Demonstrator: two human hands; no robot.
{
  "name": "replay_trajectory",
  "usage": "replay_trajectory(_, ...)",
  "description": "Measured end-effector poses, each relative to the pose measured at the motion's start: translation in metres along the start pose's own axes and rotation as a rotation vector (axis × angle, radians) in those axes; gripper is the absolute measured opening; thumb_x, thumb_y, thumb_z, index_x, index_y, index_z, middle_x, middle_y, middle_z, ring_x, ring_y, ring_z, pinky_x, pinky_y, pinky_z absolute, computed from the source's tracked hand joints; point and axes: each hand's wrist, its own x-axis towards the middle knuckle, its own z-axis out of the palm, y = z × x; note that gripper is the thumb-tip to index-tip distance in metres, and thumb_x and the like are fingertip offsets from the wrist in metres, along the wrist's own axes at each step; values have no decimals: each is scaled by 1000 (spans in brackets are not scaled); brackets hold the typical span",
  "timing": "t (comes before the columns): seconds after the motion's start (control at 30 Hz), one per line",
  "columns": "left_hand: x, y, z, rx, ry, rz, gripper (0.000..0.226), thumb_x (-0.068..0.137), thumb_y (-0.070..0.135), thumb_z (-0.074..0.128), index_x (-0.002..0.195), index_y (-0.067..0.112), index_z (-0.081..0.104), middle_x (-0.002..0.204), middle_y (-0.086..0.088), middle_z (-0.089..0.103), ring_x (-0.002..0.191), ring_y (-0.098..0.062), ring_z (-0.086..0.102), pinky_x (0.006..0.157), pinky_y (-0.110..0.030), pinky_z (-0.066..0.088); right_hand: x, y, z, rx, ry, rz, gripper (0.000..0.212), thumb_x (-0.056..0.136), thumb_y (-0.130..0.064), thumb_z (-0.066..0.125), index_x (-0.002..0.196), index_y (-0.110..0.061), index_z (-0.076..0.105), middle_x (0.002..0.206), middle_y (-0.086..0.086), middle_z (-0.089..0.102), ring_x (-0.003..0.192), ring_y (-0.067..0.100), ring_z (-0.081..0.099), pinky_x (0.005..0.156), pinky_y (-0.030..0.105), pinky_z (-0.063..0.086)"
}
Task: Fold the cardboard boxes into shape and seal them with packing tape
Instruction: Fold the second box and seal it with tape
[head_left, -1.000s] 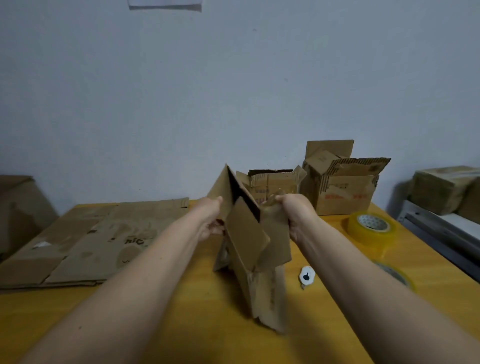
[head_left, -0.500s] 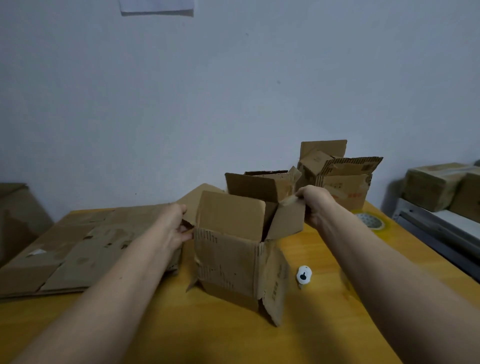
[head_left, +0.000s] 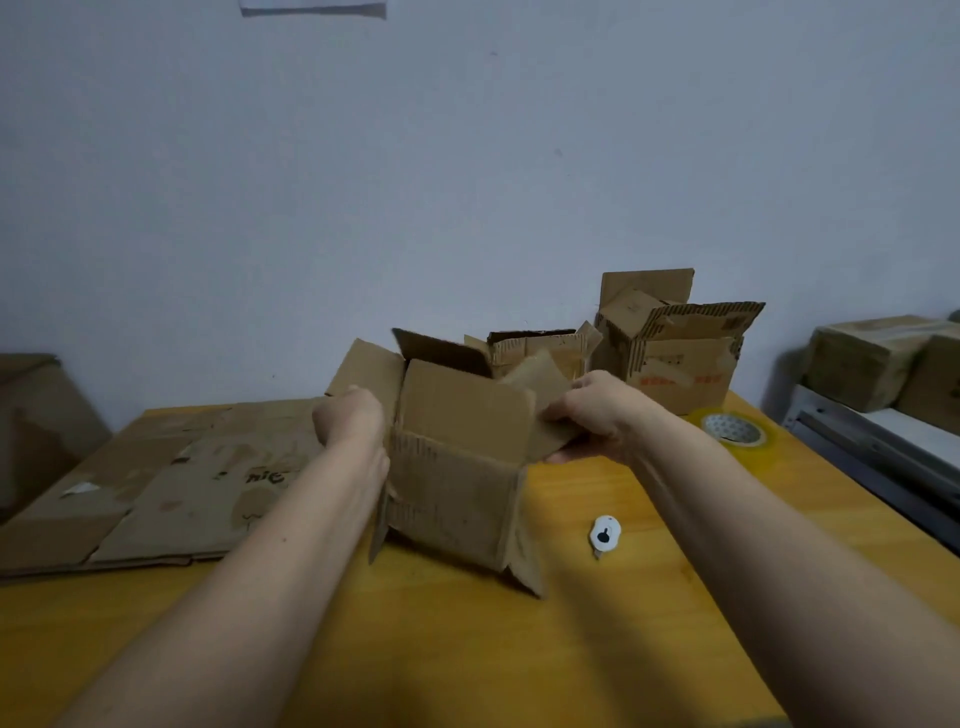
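Utility knife (head_left: 604, 536): small and white, on the yellow table (head_left: 467, 649) to the right of the box, untouched.
Cardboard box (head_left: 457, 488): stands upright mid-table between both hands, squared up, top flaps not yet folded shut.
Left hand (head_left: 352, 422): fingers curled round the box's left flap.
Right hand (head_left: 597, 415): pinches the right flap, thumb beneath, fingers above.
Key relation: each flap lies inward of its hand; folding both toward the centre looks next.
Flattened cartons (head_left: 171, 478): left; scrawled marks, not readable.
Packing tape roll (head_left: 733, 429): right, nearer the right hand.
Opened boxes (head_left: 670, 353): at the wall; red print too blurred to read.
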Motion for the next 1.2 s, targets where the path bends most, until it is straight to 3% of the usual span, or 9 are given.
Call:
replay_trajectory(0.07, 5, -4, 0, 3, -49, 42, 17, 96, 8, 40, 105, 4, 54, 87, -6, 53, 71, -19, 50, 71, -33, 47, 7, 3, -8, 123, 169, -15, 24, 90, -6, 61, 111, 2, 51, 89, 19, 63, 62, 29, 69, 44, 30, 55)
replay_trajectory(0.23, 11, -19, -11, -35, -19, 38, 32, 97, 9, 42, 126, -1, 51, 108, -12, 61, 86, -24, 61, 84, -40, 55, 15, 13, -3, 177, 246, -51, 28, 90, -11, 63, 112, 1, 51, 94, 18, 61, 65, 28, 68, 40, 24, 51)
replay_trajectory(0.43, 17, -28, -18, -38, 79, 19, 24, 90, -8, 41, 108, 3, 55, 88, -8, 54, 64, -15, 51, 48, -23, 47, 22, 18, -1, 185, 241, -56, 26, 94, -3, 53, 118, 4, 47, 84, 19, 62, 40, 14, 60, 35, 19, 42)
replay_trajectory(0.57, 27, -38, -15, 52, 45, 97, 59, 90, -10, 45, 138, 23, 40, 128, -8, 48, 84, -18, 57, 56, -25, 51, 24, 24, -6, 111, 236, -59, 61, 92, 3, 48, 147, -13, 27, 89, 17, 58, 44, 13, 52, 35, 20, 40)
replay_trajectory(0.73, 32, -82, -20, 415, -3, 288, 30, 93, 4, 52, 113, 25, 59, 133, -5, 48, 99, -15, 51, 59, -13, 36, 25, 58, 0, 64, 222, 10, 58, 92, 1, 49, 144, -23, 37, 98, 18, 53, 53, 21, 53, 37, 23, 39)
replay_trajectory(0.87, 26, -92, -31, 821, 47, 683, 43, 85, 8, 64, 125, 22, 54, 138, -6, 36, 125, -25, 40, 94, -34, 45, 22, 66, -1, 59, 221, 7, 56, 93, -4, 52, 142, -27, 38, 104, 16, 52, 61, 22, 55, 37, 20, 42)
replay_trajectory(0.97, 18, -91, -33, 797, -211, 961, 57, 89, -4, 49, 140, 19, 40, 117, 5, 53, 93, -13, 57, 71, -22, 48, 20, 63, -1, 52, 200, 13, 56, 93, -4, 52, 143, -26, 38, 101, 15, 53, 58, 20, 55, 38, 20, 43)
replay_trajectory(1.07, 11, -92, -37, 768, -310, 1029, 53, 97, 25, 43, 147, 13, 29, 81, 15, 56, 62, -8, 51, 64, -34, 47, 17, 66, -4, 44, 179, 20, 56, 94, -5, 53, 143, -28, 38, 101, 15, 53, 57, 19, 56, 40, 20, 44)
replay_trajectory(1.2, 7, -93, -31, 849, -243, 942, 79, 90, 67, 34, 148, 15, 24, 98, 8, 61, 90, -12, 54, 80, -35, 47, 14, 73, -4, 48, 194, 13, 56, 93, -8, 56, 143, -29, 40, 99, 11, 55, 66, 20, 56, 48, 23, 46)
